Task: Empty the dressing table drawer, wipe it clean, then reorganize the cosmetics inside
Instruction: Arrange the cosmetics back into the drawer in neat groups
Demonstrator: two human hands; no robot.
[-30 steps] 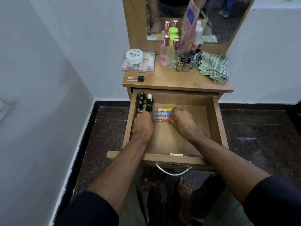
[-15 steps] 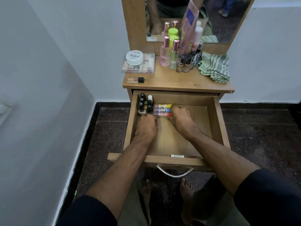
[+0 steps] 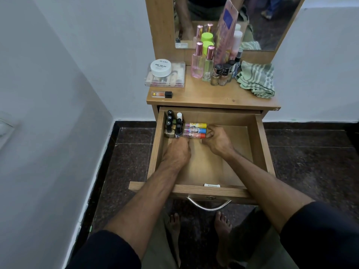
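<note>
A white-walled corner with a dark stone floor (image 3: 126, 152) held the wooden dressing table (image 3: 213, 98), its mirror (image 3: 272, 22) rising at the back. We stood barefoot before the drawer (image 3: 260, 152), which was pulled well out.

Inside it, in the far left corner, a cluster of small dark-capped bottles (image 3: 172, 125) stood upright against the left wall. Just beside them, three tubes (image 3: 195, 130) lay on their sides, stacked front to back: yellow-capped farthest, blue in the middle, red nearest.

Our left hand (image 3: 177, 152) sat knuckles-up at the near left end of the tubes, fingers curled under; we could not tell whether they gripped anything. Our right hand (image 3: 217, 139) was at the capped ends, its curled fingers (image 3: 208, 135) touching the red tube's end. The rest of the drawer floor showed bare wood.

On the tabletop, a clear case (image 3: 165, 78) lay at the left with a white jar (image 3: 160, 67) resting on it, and a small orange tube (image 3: 161, 94) lay in front of the case. Two pink-capped perfume bottles (image 3: 202, 63) stood near the middle with a green-capped bottle (image 3: 207, 45) behind them and a tall pink pack (image 3: 225, 32) leaning on the mirror. Small polish bottles (image 3: 222, 73) stood just right of the perfume. A striped green cloth (image 3: 256, 79) lay crumpled at the right.
</note>
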